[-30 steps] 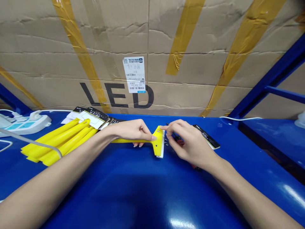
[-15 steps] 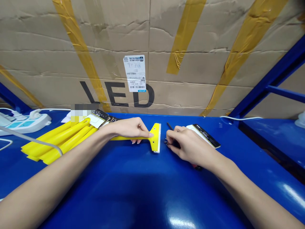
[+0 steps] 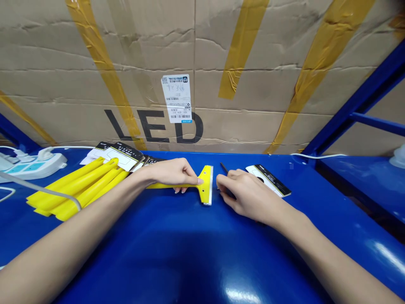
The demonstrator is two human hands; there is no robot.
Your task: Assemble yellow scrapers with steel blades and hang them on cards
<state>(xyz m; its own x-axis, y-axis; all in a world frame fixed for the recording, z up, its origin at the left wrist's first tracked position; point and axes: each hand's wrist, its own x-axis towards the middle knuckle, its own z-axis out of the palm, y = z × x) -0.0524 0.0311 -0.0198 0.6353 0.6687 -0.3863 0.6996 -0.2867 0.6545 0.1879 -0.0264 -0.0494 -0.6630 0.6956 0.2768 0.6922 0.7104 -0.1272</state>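
My left hand (image 3: 172,174) pinches a yellow scraper (image 3: 206,179) near its head. The scraper lies level, its silvery blade edge facing right and its handle running back under my wrist. Just right of the blade, my right hand (image 3: 240,191) is closed low over the table, thumb and fingers together. A tiny dark bit shows at its fingertips, too small to name. A thin dark rod (image 3: 224,167) sticks out beyond the knuckles; my hand hides the rest. Behind that hand lies a white and black packaging card (image 3: 268,180).
Several yellow scraper handles (image 3: 79,183) with black and white cards (image 3: 122,155) lie at left, a grey cable (image 3: 41,188) crossing them. Further left is a white power strip (image 3: 44,165). A large cardboard box (image 3: 240,122) stands behind the blue table (image 3: 177,253). Blue frame bars (image 3: 357,99) rise at right.
My right hand has moved slightly left, toward the scraper's blade. The red and black piece seen beneath it earlier is now almost hidden. My left hand keeps its grip on the scraper.
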